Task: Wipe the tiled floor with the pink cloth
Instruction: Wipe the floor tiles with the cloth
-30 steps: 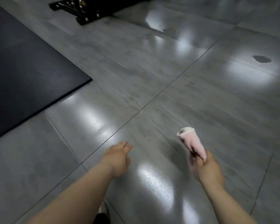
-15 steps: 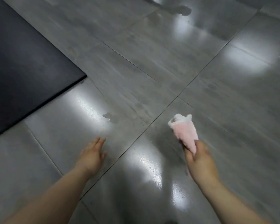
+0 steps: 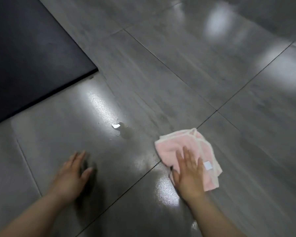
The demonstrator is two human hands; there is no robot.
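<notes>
Cloth, pink (image 3: pixel 183 147), lies flat on grey tiled floor (image 3: pixel 178 74) w/ right hand (image 3: pixel 189 175) pressing it, fingers straight. Left hand (image 3: pixel 72 173) spread on tile, holding nothing. Risk: wet patch (image 3: pixel 126 133) nearby, bracing palm could slip; white scrap (image 3: pixel 115 126) may smear.

The floor (image 3: pixel 161 74) is glossy grey tile with dark grout lines. A dark mat (image 3: pixel 32 57) covers it at 10 o'clock. Near the middle lie a white scrap (image 3: pixel 115 126) and a smudge (image 3: pixel 126 134) just beside it; the cloth (image 3: pixel 174 147) lies flat at 4 o'clock.
</notes>
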